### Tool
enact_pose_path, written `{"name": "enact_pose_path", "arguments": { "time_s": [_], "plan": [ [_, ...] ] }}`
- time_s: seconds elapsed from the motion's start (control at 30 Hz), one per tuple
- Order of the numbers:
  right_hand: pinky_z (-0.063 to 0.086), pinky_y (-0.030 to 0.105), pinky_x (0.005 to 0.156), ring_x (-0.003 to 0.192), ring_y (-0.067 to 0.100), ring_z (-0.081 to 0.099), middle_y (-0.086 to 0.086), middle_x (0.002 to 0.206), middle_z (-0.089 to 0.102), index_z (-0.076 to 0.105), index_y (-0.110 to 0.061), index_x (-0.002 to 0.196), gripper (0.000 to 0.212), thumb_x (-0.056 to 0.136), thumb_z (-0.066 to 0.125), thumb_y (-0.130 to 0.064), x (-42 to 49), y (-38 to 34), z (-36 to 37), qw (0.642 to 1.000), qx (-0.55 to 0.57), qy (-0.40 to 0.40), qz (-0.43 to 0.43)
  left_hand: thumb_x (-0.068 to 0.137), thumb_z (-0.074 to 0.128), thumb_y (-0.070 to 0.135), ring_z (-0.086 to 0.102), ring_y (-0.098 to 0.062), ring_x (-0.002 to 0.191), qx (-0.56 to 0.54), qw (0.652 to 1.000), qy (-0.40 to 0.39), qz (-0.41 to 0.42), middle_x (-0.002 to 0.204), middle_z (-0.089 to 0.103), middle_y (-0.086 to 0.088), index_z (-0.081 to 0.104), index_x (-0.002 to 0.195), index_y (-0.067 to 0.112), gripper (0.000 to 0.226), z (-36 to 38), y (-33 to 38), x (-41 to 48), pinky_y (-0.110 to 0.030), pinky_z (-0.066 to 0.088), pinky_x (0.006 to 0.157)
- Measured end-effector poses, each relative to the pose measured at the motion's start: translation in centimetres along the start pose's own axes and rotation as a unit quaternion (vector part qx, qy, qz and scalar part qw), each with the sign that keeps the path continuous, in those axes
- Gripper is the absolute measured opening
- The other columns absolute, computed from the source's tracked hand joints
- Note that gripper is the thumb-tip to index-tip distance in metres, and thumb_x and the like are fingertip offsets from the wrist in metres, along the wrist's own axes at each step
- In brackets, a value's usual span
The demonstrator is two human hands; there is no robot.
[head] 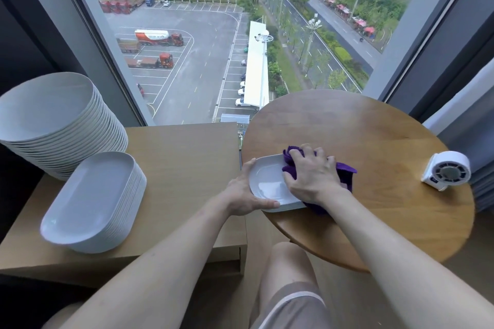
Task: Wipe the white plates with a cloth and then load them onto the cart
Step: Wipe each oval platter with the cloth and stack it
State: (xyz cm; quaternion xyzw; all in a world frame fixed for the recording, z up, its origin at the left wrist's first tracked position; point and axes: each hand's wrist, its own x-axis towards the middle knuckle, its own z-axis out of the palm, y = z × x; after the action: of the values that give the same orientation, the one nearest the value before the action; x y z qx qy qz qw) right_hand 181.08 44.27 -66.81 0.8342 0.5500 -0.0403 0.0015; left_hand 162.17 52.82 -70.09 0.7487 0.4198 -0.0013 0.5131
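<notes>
A white rectangular plate (267, 181) lies at the left edge of the round wooden table (374, 141). My left hand (244, 193) grips the plate's left and near rim, thumb along the front edge. My right hand (311, 173) presses a purple cloth (344, 171) into the plate's right side, fingers curled over the bunched fabric. The plate's right part is hidden under the cloth and hand. A stack of white oblong plates (93, 203) and a taller stack of round white plates (58, 120) stand on the low wooden surface (187, 168) at my left.
A small white fan (446, 171) sits at the table's right edge. A large window (227, 35) fills the wall behind both surfaces. My knee (288, 275) is below the table's near edge. A narrow gap separates the table from the low surface.
</notes>
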Motion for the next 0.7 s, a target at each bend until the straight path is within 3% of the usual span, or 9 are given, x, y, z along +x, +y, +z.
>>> {"name": "enact_pose_path", "arguments": {
  "time_s": [0.27, 0.37, 0.5, 0.7],
  "plan": [
    [0.036, 0.044, 0.090, 0.119, 0.028, 0.043, -0.014, 0.135, 0.055, 0.063, -0.033, 0.123, 0.040, 0.084, 0.052, -0.034, 0.0, -5.8, -0.3, 0.988, 0.031, -0.032, -0.146, 0.060, 0.086, 0.057, 0.050, -0.030, 0.137, 0.029, 1.000, 0.003, 0.007, 0.153, 0.048, -0.005, -0.005, 0.161, 0.039, 0.137, -0.1, 0.7, -0.8, -0.042, 0.043, 0.115],
    [0.034, 0.042, 0.088, 0.116, 0.022, 0.042, -0.021, 0.130, 0.057, 0.069, -0.035, 0.119, 0.039, 0.082, 0.055, -0.030, -0.3, -4.9, -1.2, 0.979, 0.069, -0.068, -0.178, 0.062, 0.083, 0.062, 0.053, -0.032, 0.131, 0.049, 0.999, 0.013, -0.004, 0.147, 0.051, -0.007, -0.007, 0.160, 0.044, 0.134, 0.0, 0.6, -1.1, -0.044, 0.046, 0.111],
    [0.032, 0.036, 0.086, 0.108, 0.017, 0.042, -0.022, 0.119, 0.060, 0.072, -0.035, 0.116, 0.038, 0.082, 0.056, -0.029, -1.5, -3.3, -1.5, 0.973, 0.094, -0.087, -0.193, 0.064, 0.083, 0.066, 0.053, -0.033, 0.129, 0.083, 0.997, 0.008, -0.007, 0.145, 0.051, -0.009, -0.007, 0.158, 0.050, 0.131, -0.1, 0.5, -0.8, -0.046, 0.047, 0.109],
    [0.039, 0.038, 0.091, 0.100, 0.014, 0.041, -0.022, 0.118, 0.060, 0.071, -0.032, 0.111, 0.035, 0.081, 0.053, -0.035, -2.4, -1.3, -1.6, 0.979, 0.095, -0.075, -0.166, 0.055, 0.082, 0.077, 0.050, -0.028, 0.131, 0.080, 0.997, 0.003, -0.003, 0.146, 0.050, -0.003, -0.003, 0.159, 0.050, 0.138, -0.3, 0.4, -0.6, -0.042, 0.045, 0.111]
  ]
}}
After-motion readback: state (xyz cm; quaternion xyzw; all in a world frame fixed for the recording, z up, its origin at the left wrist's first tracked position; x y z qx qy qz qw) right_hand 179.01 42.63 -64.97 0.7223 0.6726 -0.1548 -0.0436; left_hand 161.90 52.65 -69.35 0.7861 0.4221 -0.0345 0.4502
